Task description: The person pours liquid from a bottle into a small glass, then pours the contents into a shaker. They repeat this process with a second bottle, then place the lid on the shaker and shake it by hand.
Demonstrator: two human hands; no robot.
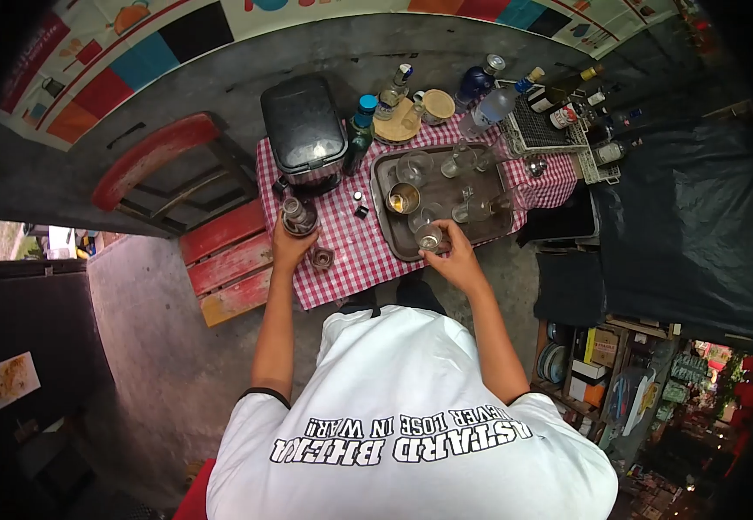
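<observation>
A small room with dark grey walls and a worn concrete floor surrounds a table under a red-and-white checked cloth (pixel 346 273). Nearest is the wearer's white T-shirt (pixel 411 390) with black trim; its inverted lettering includes "NEVER LOSE IN WAR!!".

At the near left of the table, the left hand (pixel 292 243) is curled around a clear, rounded glass vessel with a narrower top (pixel 297 217). Just beside it, near the cloth's edge, stands a small clear glass jar with a brownish tint (pixel 322 258). The right hand (pixel 454 258) has its thumb and fingers partly closed around a small, clear, thin-walled drinking glass (pixel 429 237), at the near rim of a brown rectangular tray (pixel 402 242). Checked cloth spans the interval between jar and tray, with two small dark caps (pixel 360 209) farther back.

The tray holds several clear glasses and a glass with amber contents (pixel 403 199). Beyond stand a black lidded bin (pixel 303 126), a green bottle with a blue cap (pixel 360 134), and, at right, bottles whose labels are too small to read. A colour-blocked banner (pixel 194 35) with cropped lettering crosses the far wall.
</observation>
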